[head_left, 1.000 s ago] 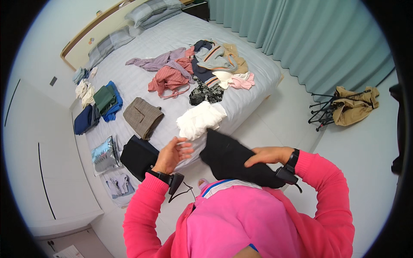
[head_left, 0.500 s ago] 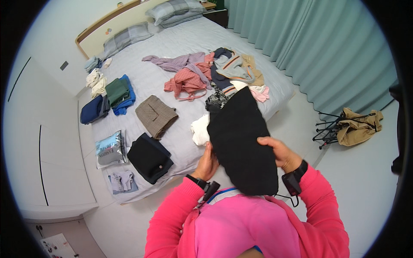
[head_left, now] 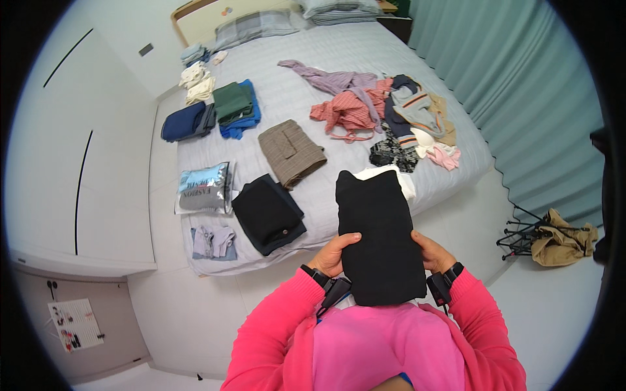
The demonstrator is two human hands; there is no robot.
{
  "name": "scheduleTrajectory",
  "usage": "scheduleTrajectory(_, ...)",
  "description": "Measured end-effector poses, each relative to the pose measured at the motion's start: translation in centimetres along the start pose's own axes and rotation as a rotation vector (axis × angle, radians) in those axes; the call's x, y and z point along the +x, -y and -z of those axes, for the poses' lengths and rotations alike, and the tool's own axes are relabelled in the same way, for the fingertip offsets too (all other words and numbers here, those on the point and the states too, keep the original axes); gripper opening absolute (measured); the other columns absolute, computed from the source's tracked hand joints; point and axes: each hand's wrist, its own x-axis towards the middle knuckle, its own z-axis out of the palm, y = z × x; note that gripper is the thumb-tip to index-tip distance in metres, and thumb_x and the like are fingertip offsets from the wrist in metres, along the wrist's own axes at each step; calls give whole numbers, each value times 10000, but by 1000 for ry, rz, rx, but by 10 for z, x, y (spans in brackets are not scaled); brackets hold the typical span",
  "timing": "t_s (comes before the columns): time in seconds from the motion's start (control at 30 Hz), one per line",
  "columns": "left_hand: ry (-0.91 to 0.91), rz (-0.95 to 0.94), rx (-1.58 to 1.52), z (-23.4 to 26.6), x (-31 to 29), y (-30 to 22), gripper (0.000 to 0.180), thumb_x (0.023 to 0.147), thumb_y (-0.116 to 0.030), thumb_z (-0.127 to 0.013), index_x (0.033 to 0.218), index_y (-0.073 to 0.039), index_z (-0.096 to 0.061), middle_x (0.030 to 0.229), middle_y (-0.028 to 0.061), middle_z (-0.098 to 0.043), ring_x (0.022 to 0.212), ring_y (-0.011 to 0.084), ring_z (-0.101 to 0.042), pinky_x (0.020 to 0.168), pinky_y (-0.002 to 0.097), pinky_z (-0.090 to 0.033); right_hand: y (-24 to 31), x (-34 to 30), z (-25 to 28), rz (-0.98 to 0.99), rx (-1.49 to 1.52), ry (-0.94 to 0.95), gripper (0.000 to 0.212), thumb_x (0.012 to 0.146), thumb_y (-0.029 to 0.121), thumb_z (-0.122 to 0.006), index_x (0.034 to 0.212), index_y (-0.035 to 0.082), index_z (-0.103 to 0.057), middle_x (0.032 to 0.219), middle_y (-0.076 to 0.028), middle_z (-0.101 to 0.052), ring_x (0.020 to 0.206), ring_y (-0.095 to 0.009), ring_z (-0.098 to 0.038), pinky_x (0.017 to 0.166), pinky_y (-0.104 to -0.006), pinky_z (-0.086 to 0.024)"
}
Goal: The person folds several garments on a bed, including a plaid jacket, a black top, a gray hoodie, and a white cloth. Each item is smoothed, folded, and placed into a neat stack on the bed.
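A folded black garment [head_left: 380, 241], now a long rectangle, is held up in front of my body. Its left edge is gripped by my left hand [head_left: 336, 254], thumb on top. At the opposite edge, my right hand [head_left: 433, 253] grips it too, thumb on the front and fingers hidden behind. Behind its top end, white cloth [head_left: 405, 182] lies partly covered on the bed edge. To the left on the bed are a folded black garment with a button [head_left: 266, 212] and a folded brown checked garment [head_left: 291, 153].
The bed [head_left: 261, 78] also bears a loose heap with a red checked garment [head_left: 349, 111] and a grey striped garment [head_left: 417, 114], folded green [head_left: 233, 101] and navy [head_left: 185, 122] clothes, and a plastic-bagged item [head_left: 203, 189]. A folded frame with tan fabric [head_left: 554, 244] stands at right.
The black garment has gone from a wide, uneven shape to a narrower, straighter rectangle. Both hands now grip its opposite sides. My view has shifted, so the bed appears further right.
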Motion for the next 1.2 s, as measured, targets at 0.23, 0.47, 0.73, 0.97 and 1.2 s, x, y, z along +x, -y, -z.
scheduleTrajectory(0.23,-183,-145,163,18,-32,-12,444,912,-192,-588,1276,29,-462,1227,138,-567,1125,214,-564,959,346,-474,-9,34,-27,-79,-211,-8,519,827,178,-651,1268,-32,-476,1202,-114,-581,1082,-185,-576,952,-316,-457)
scheduleTrajectory(0.47,-310,-94,151,36,-66,2,583,874,-122,-632,1373,-26,-345,1274,134,-519,1133,229,-554,964,356,-475,-31,58,-50,-230,-218,-37,491,872,277,-629,1220,-46,-504,1147,-125,-598,982,-183,-621,866,-298,-503)
scheduleTrajectory(0.73,-673,-484,275,83,-91,-85,678,797,-44,-675,1366,-58,-306,1183,126,-545,1032,257,-588,880,383,-518,-36,58,-47,-335,-397,96,663,959,215,-505,1474,57,-119,1192,-159,-590,950,-182,-635,782,-257,-507)
scheduleTrajectory(0.97,-899,-555,300,249,-104,-134,619,780,7,-665,1343,-55,-413,1261,116,-540,1111,279,-553,980,377,-437,-56,35,-4,-403,-279,-190,493,966,173,-465,1412,39,-304,1119,-108,-621,929,-133,-616,798,-242,-493)
scheduleTrajectory(1.2,-1271,-594,520,324,-105,-102,684,765,-36,-691,1363,-9,-359,1293,149,-500,1128,302,-525,991,377,-411,-79,21,12,-432,-221,-386,387,954,175,-490,1316,45,-446,1035,-86,-651,856,-122,-629,778,-242,-503)
